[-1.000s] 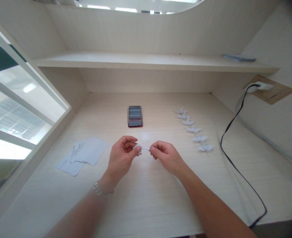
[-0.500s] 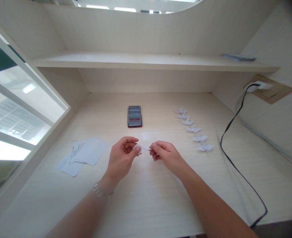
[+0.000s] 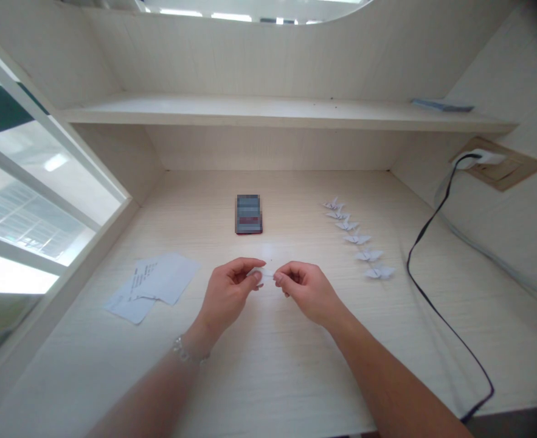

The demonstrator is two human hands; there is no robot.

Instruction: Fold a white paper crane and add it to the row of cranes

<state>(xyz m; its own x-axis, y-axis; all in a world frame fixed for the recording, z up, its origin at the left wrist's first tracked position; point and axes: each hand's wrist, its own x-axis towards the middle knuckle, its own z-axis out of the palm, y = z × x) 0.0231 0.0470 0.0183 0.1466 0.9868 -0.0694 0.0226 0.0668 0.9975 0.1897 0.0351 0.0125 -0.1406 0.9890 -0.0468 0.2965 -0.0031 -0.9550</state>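
A small folded white paper [image 3: 267, 275] is stretched between my two hands above the middle of the desk. My left hand [image 3: 232, 289] pinches its wider part between thumb and fingers, which cover much of it. At the narrow right tip, the thumb and forefinger of my right hand [image 3: 305, 289] are closed on the paper. To the right, several folded paper cranes [image 3: 357, 239] stand in a slanting row on the desk [image 3: 277, 377]. Two white paper sheets [image 3: 172, 280], one with printed lines, lie overlapping to the left of my left hand.
A phone [image 3: 249, 214] with a blurred screen lies beyond my hands. A black cable [image 3: 432, 310] runs from the wall socket [image 3: 500, 164] down the desk's right side. A shelf [image 3: 286, 112] crosses the back, and a flat bluish item [image 3: 441, 106] rests on it.
My left fingers have shifted slightly to the right over the folded paper, covering more of it. Both hands are closer together. The cranes, sheets and phone stay where they were.
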